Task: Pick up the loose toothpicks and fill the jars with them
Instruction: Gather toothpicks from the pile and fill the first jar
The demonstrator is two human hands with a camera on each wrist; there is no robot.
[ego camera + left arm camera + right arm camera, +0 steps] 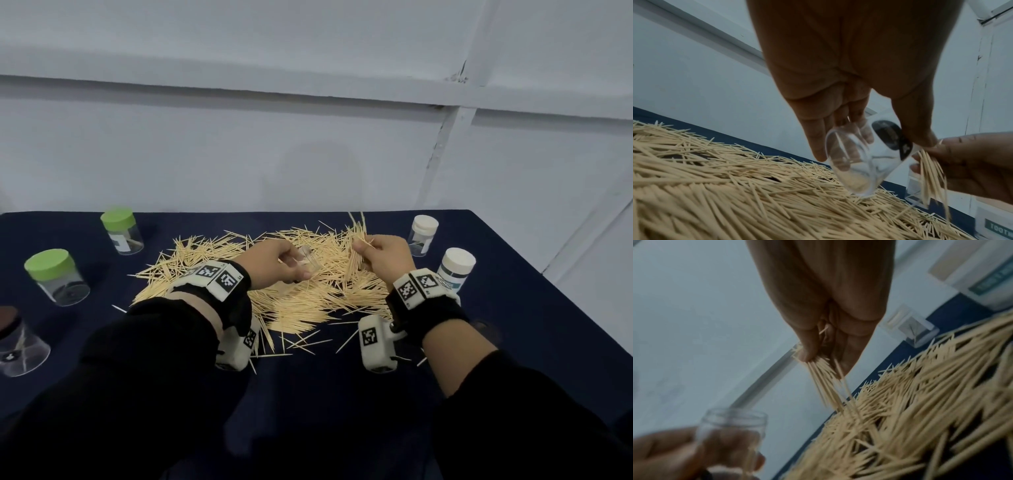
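A wide heap of loose toothpicks covers the middle of the dark blue table. My left hand grips a small clear open jar tilted just above the heap; in the left wrist view the jar leans mouth-up to the right, held by fingers and thumb. My right hand pinches a bundle of toothpicks, points hanging down beside the jar. The right wrist view shows the bundle in the fingers and the jar at lower left.
Two green-lidded jars and a dark-lidded jar stand at the left. Two white-lidded jars stand at the right. The pale wall rises right behind the table's far edge.
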